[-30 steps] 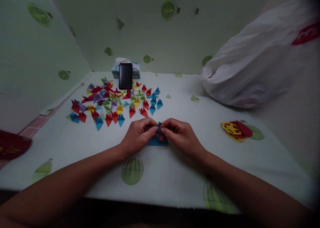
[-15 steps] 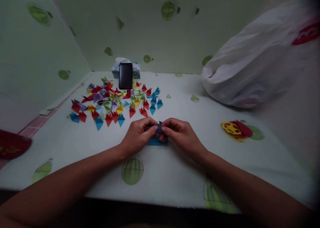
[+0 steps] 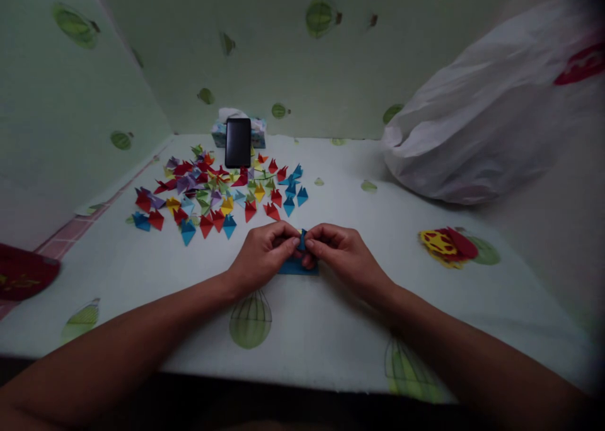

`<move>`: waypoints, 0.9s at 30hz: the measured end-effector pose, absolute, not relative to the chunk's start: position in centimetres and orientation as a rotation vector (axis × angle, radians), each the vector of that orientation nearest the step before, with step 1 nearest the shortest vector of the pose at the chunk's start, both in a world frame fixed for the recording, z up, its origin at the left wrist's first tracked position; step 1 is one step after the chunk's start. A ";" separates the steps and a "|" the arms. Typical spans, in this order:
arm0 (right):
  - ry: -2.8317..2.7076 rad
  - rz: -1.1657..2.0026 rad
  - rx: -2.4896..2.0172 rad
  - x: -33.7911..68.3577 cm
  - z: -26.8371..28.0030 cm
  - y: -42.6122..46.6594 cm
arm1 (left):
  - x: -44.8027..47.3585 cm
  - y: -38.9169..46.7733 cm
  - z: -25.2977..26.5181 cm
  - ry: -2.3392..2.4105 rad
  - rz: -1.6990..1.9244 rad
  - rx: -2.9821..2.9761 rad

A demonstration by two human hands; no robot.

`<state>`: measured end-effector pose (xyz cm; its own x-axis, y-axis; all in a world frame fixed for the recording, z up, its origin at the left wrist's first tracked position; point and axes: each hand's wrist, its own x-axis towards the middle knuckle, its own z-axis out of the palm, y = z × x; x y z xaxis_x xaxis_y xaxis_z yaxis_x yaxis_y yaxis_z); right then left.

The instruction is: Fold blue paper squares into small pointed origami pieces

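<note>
Reaching inward, pinching blue paper in narrow grip of left hand and right hand; barely shifting from moment ago.

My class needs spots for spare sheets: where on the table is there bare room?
Free: between the right hand and the yellow-and-red pieces; between the folded papers and white bag; between the left forearm and those papers. Crowded: in front of the phone, where folded papers cluster, and around the small blue piece.
</note>
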<state>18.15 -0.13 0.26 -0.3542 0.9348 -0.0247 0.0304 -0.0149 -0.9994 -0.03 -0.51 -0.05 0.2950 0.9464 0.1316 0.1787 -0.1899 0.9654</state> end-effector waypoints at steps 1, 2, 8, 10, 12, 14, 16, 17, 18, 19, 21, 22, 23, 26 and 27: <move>-1.484 1.472 -1.052 18.1 0.3 -0.1 | 0.0 -0.5 0.0 1.054 1.004 1.601; -1.486 1.469 -1.050 18.1 0.2 -0.1 | 0.0 -0.5 0.0 1.055 1.002 1.602; -1.529 1.425 -1.058 18.1 -0.1 0.0 | 0.0 -0.5 0.1 1.057 0.983 1.611; -1.564 1.398 -1.073 18.1 -0.2 -0.1 | -0.1 -0.5 0.0 1.055 0.976 1.618; -1.612 1.350 -1.081 18.1 -0.3 -0.1 | -0.1 -0.5 0.0 1.072 0.975 1.650; -1.689 1.250 -1.086 18.1 -0.3 -0.2 | -0.1 -0.6 0.0 1.098 0.979 1.684; -1.777 1.125 -1.082 18.1 -0.4 -0.3 | -0.1 -0.6 0.1 1.123 0.981 1.701; -1.815 1.072 -1.078 18.1 -0.4 -0.3 | 0.0 -0.6 0.1 1.131 0.980 1.701; -1.845 1.030 -1.076 18.1 -0.4 -0.4 | 0.0 -0.7 0.2 1.139 0.981 1.697; -1.866 1.000 -1.073 18.1 -0.4 -0.4 | 0.0 -0.7 0.2 1.150 0.981 1.691; -1.886 0.966 -1.072 18.1 -0.4 -0.4 | 0.1 -0.8 0.2 1.172 0.977 1.681; -1.888 0.957 -1.078 18.1 -0.4 -0.4 | 0.1 -0.8 0.1 1.180 0.975 1.677; -1.886 0.955 -1.084 18.1 -0.4 -0.4 | 0.2 -0.8 0.1 1.186 0.973 1.674; -1.854 0.994 -1.104 18.1 -0.4 -0.4 | 0.2 -0.9 -0.1 1.184 0.970 1.663; -1.836 1.016 -1.112 18.1 -0.4 -0.4 | 0.2 -0.9 -0.2 1.180 0.970 1.657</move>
